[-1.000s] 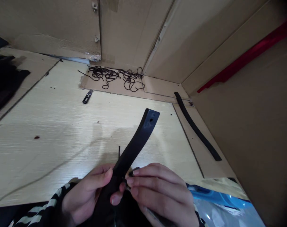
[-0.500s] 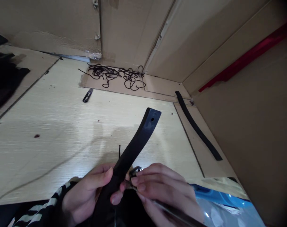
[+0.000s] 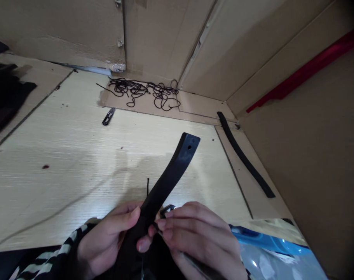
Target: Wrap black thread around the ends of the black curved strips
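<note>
The left hand clamps the flat black rubber strap, long axis running forward and rightward; the right hand pinches a small dark metal clasp just beside it.

I'm getting soft, dim light on the pale wood-grain tabletop, a faint grey shadow from the curved matte black strap, glare on the clear plastic sheet, and darkened, stretched frame edges.
</note>
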`<state>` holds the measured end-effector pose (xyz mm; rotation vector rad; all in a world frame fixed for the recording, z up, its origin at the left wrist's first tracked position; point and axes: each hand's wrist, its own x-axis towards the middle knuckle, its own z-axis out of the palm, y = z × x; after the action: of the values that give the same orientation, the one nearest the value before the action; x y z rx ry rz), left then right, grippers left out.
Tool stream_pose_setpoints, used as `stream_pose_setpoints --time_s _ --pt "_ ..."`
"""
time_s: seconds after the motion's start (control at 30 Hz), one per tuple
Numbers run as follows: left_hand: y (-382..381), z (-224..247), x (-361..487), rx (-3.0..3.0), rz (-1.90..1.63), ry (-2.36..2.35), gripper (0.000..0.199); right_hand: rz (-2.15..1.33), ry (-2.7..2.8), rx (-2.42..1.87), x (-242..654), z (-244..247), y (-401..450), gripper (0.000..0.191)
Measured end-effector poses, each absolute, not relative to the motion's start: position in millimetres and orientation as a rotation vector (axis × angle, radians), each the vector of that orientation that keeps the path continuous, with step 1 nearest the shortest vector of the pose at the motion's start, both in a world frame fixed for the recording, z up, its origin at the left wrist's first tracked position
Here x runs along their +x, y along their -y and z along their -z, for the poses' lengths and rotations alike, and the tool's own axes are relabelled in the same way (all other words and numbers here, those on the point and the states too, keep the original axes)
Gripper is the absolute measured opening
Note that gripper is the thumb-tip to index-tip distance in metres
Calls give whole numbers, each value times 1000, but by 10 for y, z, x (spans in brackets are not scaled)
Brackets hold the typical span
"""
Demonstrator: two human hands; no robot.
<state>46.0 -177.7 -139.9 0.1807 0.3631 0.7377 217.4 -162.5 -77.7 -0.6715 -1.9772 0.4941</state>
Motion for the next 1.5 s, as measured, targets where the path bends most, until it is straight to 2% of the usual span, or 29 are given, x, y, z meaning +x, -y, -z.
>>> stream_pose_setpoints --time_s 0.2,0.4,0.63,0.73,0.87,0.97,1.1,1.23,1.3,1.43,1.5 --pt "1779 1414 456 163 -738 -358 28 -414 2014 -758 2192 802 1690 8" --pt "1770 1419 452 205 -733 -359 29 -515 1958 -689 2170 824 1652 12" --pt "1771 1376 467 344 -760 -594 30 -668 1788 -945 2147 842 1678 14" --pt "1791 1328 474 405 -784 -689 30 -920 1595 -1089 2114 889 1691 11" --pt "1826 1295 483 440 -829 -787 29 -1442 1217 -995 2034 988 1677 4" --pt "1821 1308 487 459 -869 -838 30 -1578 1055 -948 1978 1063 1668 5" --pt "1802 1370 486 548 -869 -880 33 -1502 1025 -977 1941 1138 1690 2" --pt "1806 1421 486 618 -816 -916 38 -1095 1101 -1159 1928 1176 1702 41" --pt "1806 1421 492 627 -815 -927 40 -903 1131 -1212 1915 1186 1695 54" --pt "1795 1392 502 624 -804 -943 41 -718 1159 -1192 1884 1206 1681 53" --pt "1790 1383 503 627 -795 -951 41 -742 1177 -1145 1870 1208 1687 49"
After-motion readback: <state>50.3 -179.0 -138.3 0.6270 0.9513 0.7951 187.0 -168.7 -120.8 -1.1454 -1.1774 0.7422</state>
